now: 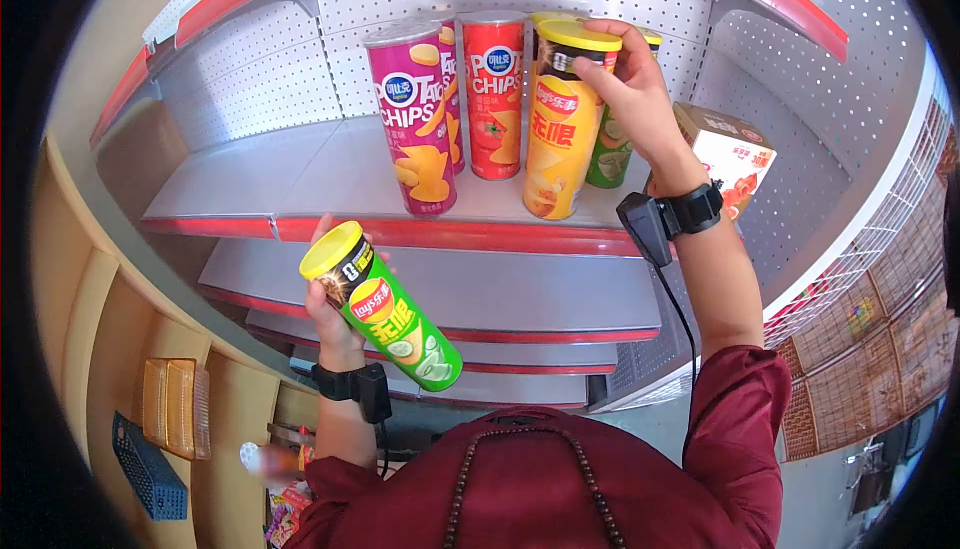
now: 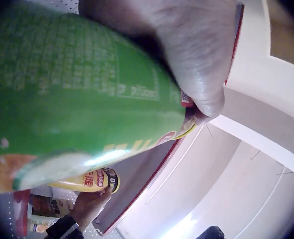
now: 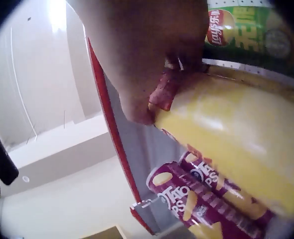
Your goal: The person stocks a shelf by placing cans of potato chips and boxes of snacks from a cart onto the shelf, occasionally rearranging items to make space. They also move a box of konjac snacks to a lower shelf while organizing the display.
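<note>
The left hand (image 1: 338, 324) grips a green chip can (image 1: 395, 324) with a yellow lid, tilted, in front of the lower shelves; in the left wrist view the green can (image 2: 82, 99) fills much of the picture. At the upper shelf's front edge, the right hand (image 1: 640, 89) holds a yellow chip can (image 1: 560, 134) near its lid, thumb on the front. The right wrist view shows that yellow can (image 3: 236, 134) beside the right hand (image 3: 142, 64). Behind it stand another green can (image 1: 610, 154) and a partly hidden yellow-lidded one.
Left of the yellow can stand a red can (image 1: 495, 99) and two purple cans, one in front (image 1: 415, 134). A carton (image 1: 725, 154) stands at the shelf's right. Red-edged lower shelves (image 1: 500, 289) lie beneath, and a white wire rack (image 1: 860, 239) is at the right.
</note>
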A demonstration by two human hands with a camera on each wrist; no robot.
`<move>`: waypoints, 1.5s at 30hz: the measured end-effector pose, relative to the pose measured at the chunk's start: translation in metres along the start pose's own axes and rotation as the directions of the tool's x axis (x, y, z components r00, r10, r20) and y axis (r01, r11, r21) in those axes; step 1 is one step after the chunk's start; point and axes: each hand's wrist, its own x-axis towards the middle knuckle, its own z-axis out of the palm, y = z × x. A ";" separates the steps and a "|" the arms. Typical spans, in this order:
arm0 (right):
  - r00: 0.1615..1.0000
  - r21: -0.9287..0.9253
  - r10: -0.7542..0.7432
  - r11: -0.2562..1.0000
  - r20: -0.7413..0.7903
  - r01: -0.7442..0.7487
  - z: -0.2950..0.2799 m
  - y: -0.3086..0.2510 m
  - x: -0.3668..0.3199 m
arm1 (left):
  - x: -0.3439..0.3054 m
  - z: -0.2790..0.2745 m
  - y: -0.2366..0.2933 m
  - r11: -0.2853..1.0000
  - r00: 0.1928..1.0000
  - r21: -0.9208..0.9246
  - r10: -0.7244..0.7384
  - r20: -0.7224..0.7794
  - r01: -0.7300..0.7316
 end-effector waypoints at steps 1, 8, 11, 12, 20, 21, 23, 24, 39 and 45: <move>1.000 -0.003 -0.001 1.000 -0.001 0.001 -0.005 0.004 0.002 | 0.002 -0.001 -0.001 1.000 1.000 -0.003 0.001 0.002 -0.001; 0.933 -0.798 -0.353 0.543 0.065 0.261 0.000 -0.016 0.004 | 0.006 -0.007 -0.008 0.998 1.000 -0.055 -0.025 0.012 0.025; 0.937 -0.793 -0.325 0.534 0.128 0.293 -0.004 -0.022 0.009 | 0.006 -0.009 -0.007 0.997 0.999 -0.067 -0.048 0.011 0.049; 0.936 -0.763 -0.310 0.560 0.167 0.322 -0.008 -0.024 0.010 | 0.006 -0.011 -0.008 0.996 0.998 -0.071 -0.058 0.004 0.058; 0.941 -0.896 -0.282 0.344 0.186 0.280 0.000 -0.042 0.010 | 0.005 -0.015 -0.010 0.995 0.998 -0.085 -0.062 -0.010 0.061; 0.954 -0.947 -0.269 0.252 0.130 0.200 0.007 -0.043 0.010 | 0.005 -0.015 -0.011 0.995 0.998 -0.083 -0.062 -0.003 0.061; 0.958 -0.950 -0.267 0.258 0.105 0.176 0.011 -0.036 0.012 | 0.005 -0.015 -0.012 0.994 0.998 -0.082 -0.068 -0.004 0.068; 0.961 -0.953 -0.263 0.263 0.081 0.153 0.012 -0.034 0.013 | 0.005 -0.015 -0.012 0.994 0.997 -0.081 -0.076 -0.005 0.076; 0.959 -0.695 -0.119 0.668 0.256 0.268 -0.006 -0.034 0.025 | 0.007 -0.026 -0.018 0.993 0.997 -0.081 -0.081 0.006 0.081; 0.964 -0.647 -0.098 0.724 0.246 0.238 -0.007 -0.024 0.024 | 0.011 -0.030 -0.023 0.992 0.995 -0.082 -0.096 0.005 0.096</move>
